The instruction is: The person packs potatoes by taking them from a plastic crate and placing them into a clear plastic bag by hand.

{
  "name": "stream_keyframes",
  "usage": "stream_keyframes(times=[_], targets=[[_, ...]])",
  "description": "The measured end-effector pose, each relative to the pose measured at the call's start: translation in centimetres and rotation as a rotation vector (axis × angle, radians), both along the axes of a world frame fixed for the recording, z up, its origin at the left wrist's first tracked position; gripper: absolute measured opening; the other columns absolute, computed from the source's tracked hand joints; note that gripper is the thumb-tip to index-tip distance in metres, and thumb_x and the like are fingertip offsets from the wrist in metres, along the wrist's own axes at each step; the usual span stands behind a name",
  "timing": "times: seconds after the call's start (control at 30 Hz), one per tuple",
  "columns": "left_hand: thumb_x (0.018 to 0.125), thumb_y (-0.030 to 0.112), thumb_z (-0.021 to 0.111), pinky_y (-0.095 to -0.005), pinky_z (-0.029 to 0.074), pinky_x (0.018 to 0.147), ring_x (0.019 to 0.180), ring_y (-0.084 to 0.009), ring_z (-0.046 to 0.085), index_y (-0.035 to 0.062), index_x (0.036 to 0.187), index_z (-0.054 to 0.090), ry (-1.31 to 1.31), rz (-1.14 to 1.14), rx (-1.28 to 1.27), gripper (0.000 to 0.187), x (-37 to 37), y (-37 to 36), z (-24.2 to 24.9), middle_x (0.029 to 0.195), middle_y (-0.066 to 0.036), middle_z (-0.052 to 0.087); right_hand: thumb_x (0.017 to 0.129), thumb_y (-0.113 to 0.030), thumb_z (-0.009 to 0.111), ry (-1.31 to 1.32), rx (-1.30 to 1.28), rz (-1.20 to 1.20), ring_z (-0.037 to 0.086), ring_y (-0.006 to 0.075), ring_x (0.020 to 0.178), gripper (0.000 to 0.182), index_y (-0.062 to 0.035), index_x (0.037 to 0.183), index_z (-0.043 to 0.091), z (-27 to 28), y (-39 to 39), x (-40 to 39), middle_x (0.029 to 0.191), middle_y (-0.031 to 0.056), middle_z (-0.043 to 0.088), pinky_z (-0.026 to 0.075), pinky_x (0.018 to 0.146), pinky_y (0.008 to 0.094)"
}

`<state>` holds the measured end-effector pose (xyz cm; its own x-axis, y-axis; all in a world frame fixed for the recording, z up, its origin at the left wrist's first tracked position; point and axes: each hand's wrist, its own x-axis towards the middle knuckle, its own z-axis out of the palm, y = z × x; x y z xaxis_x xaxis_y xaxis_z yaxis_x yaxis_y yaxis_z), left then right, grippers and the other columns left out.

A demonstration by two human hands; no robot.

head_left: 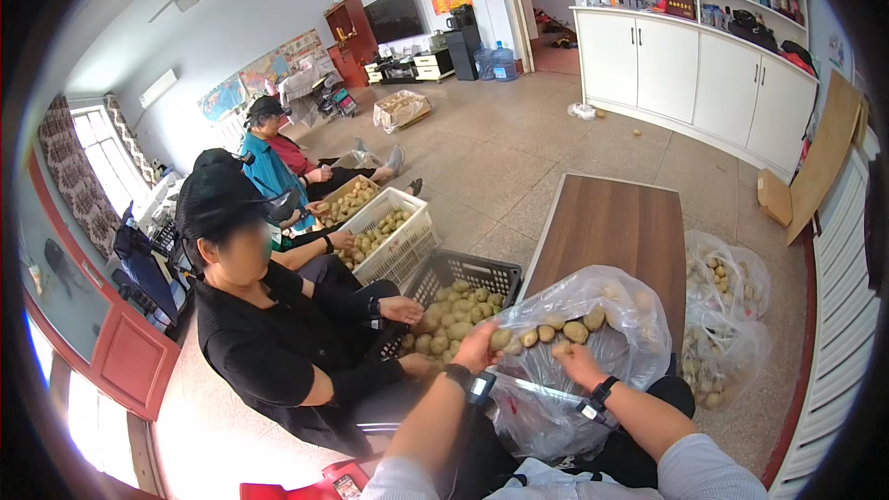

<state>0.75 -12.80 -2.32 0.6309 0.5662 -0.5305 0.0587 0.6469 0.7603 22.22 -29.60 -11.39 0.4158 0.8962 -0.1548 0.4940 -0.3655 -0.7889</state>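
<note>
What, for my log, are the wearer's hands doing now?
Left hand: partly closed at a potato; hold unclear.
Right hand: partly closed near potatoes; hold unclear.

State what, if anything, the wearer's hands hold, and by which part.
Left hand: by a potato. Right hand: by another potato. Whether either is held cannot be told.

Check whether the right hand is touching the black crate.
Apart. The head view shows the right hand at the clear plastic bag, with the left hand and several potatoes between it and the black crate.
</note>
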Motion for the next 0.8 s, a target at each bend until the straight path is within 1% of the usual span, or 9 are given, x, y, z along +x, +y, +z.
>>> stream_keyframes(times=[0.1,0.13,0.27,0.33,0.5,0.63,0.67,0.7,0.8], targets=[[0.092,0.047,0.054,-0.0277,0.033,0.042,0.055,-0.0155,0.048,0.017,0.103,0.053,0.04,0.24,-0.083,0.032,-1.2,1.1,0.0,0.081,-0.002,0.056,0.08,-0.033,0.063,-0.316,-0.022,-0.192,0.058,0.0423,0.097,0.04,0.0017,0.099,0.062,0.9,-2.0,1.3,0.098,0.0249,0.062,0.047,0.084,0.0487],[0.09,0.053,0.056,-0.0257,0.035,0.039,0.049,-0.0137,0.049,0.0123,0.1,0.057,0.069,0.317,-0.09,0.042,-1.5,1.3,0.2,0.068,-0.003,0.056,0.078,-0.029,0.064,-0.324,-0.133,-0.194,0.056,0.0406,0.104,0.036,0.0018,0.097,0.062,1.8,-2.2,1.9,0.108,0.0257,0.058,0.046,0.088,0.05],[0.092,0.049,0.055,-0.0271,0.037,0.04,0.051,-0.015,0.049,0.0099,0.101,0.056,0.094,0.434,-0.065,0.04,-3.7,2.6,-0.7,0.072,-0.005,0.057,0.073,-0.024,0.069,-0.458,-0.196,-0.3,0.053,0.041,0.111,0.042,0.0027,0.104,0.06,4.0,-2.9,3.1,0.115,0.0242,0.057,0.045,0.094,0.0449],[0.092,0.047,0.054,-0.0285,0.039,0.041,0.053,-0.0165,0.05,0.0094,0.101,0.056,0.111,0.416,-0.029,0.039,-4.9,3.7,-2.4,0.074,-0.004,0.058,0.075,-0.02,0.064,-0.539,-0.024,-0.323,0.055,0.0408,0.107,0.049,0.003,0.116,0.051,3.1,-3.0,4.0,0.117,0.0251,0.055,0.045,0.092,0.048],[0.096,0.037,0.051,-0.038,0.047,0.045,0.056,-0.0252,0.057,-0.0008,0.104,0.053,0.227,0.43,0.041,0.039,-6.8,6.5,-7.1,0.073,-0.011,0.056,0.077,-0.015,0.06,-0.374,-0.053,-0.363,0.054,0.0407,0.112,0.056,-0.0001,0.127,0.041,5.0,-2.4,5.0,0.123,0.026,0.052,0.045,0.094,0.0478],[0.095,0.029,0.054,-0.0399,0.049,0.046,0.058,-0.0277,0.059,-0.0046,0.106,0.053,0.264,0.132,0.684,0.035,-10.4,13.1,-20.6,0.076,-0.015,0.058,0.08,-0.013,0.056,-0.216,-0.08,-0.37,0.052,0.0419,0.115,0.049,-0.0009,0.126,0.043,5.2,-1.4,6.5,0.125,0.0277,0.052,0.044,0.095,0.0473],[0.096,0.028,0.054,-0.0401,0.049,0.046,0.059,-0.0283,0.059,-0.0046,0.107,0.054,0.243,0.111,0.69,0.034,-10.7,13.3,-21.5,0.077,-0.015,0.058,0.08,-0.013,0.056,-0.214,-0.083,-0.37,0.052,0.0419,0.115,0.049,-0.0009,0.126,0.043,4.7,-1.1,7.1,0.125,0.0277,0.052,0.044,0.095,0.0473],[0.096,0.027,0.054,-0.0403,0.049,0.047,0.06,-0.0289,0.059,-0.0047,0.108,0.054,0.222,0.091,0.695,0.034,-10.6,12.7,-20.2,0.077,-0.016,0.058,0.08,-0.014,0.056,-0.177,-0.085,-0.337,0.049,0.0431,0.118,0.052,0.0021,0.128,0.042,4.0,-0.8,7.9,0.126,0.0297,0.051,0.042,0.098,0.0468],[0.093,0.021,0.055,-0.0444,0.051,0.058,0.073,-0.0306,0.063,-0.0047,0.109,0.056,0.808,-0.382,1.303,0.031,-9.9,8.8,-11.8,0.086,-0.018,0.062,0.082,-0.016,0.055,-0.127,-0.07,-0.319,0.049,0.0446,0.118,0.051,0.0057,0.126,0.043,1.9,0.1,9.5,0.123,0.0321,0.052,0.04,0.1,0.0465]])
